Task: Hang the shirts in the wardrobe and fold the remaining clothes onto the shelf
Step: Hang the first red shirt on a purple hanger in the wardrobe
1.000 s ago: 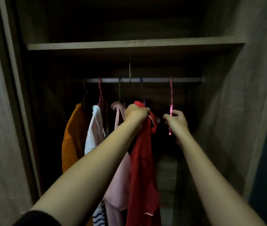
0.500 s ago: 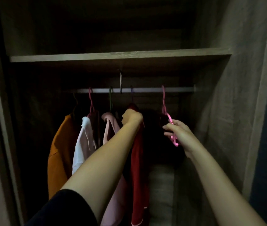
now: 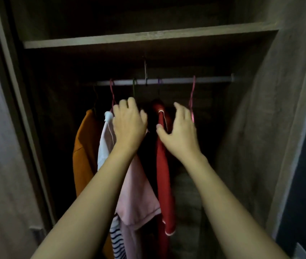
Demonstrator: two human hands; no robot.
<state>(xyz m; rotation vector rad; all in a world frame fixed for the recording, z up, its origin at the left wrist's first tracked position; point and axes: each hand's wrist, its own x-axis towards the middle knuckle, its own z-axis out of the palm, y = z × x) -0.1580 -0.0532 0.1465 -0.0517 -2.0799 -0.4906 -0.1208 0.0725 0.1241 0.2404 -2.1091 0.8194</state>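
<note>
Several garments hang from the metal rail (image 3: 210, 79) inside the wardrobe: an orange shirt (image 3: 84, 146), a white shirt (image 3: 104, 144), a pink shirt (image 3: 139, 191) and a red shirt (image 3: 164, 165). My left hand (image 3: 129, 124) is raised in front of the white and pink shirts' tops with loose fingers, gripping nothing that I can see. My right hand (image 3: 179, 131) is open, its thumb against the red shirt's shoulder. An empty pink hanger (image 3: 192, 101) hangs on the rail just right of my right hand.
A wooden shelf (image 3: 148, 37) spans the wardrobe above the rail. A metal bracket (image 3: 145, 71) drops from the shelf to the rail. The wardrobe's side walls (image 3: 264, 109) close in left and right. A striped garment (image 3: 117, 242) hangs low under the pink shirt.
My right hand has let go of the pink hanger and moved left to the red shirt. My left hand has released the red shirt's top and shifted left, fingers opening.
</note>
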